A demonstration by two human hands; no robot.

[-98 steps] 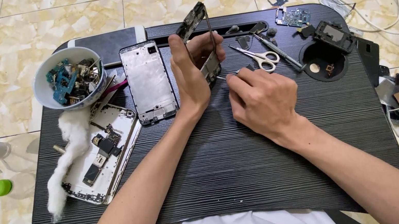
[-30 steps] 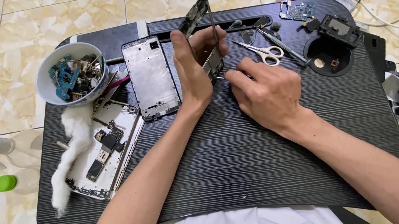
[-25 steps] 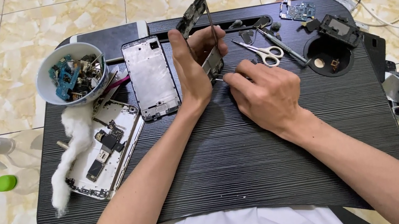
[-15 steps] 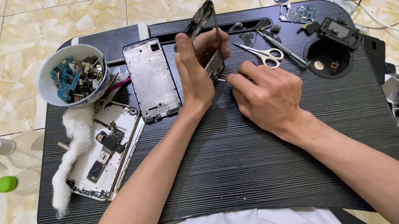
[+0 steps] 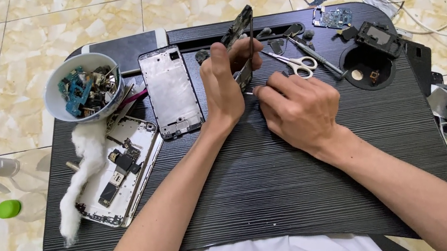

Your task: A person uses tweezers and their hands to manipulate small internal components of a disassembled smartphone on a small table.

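Head view: compared with a second ago, I see my left hand has tipped the phone frame piece a little more upright above the far middle of the counter, and my right hand has stayed just beside it, so the work at its lower edge is still going on. The piece is dark, thin and narrow, standing on edge, its inner parts showing. Left fingers clamp round it; right fingers pinch a small metal tool tip, I judge.
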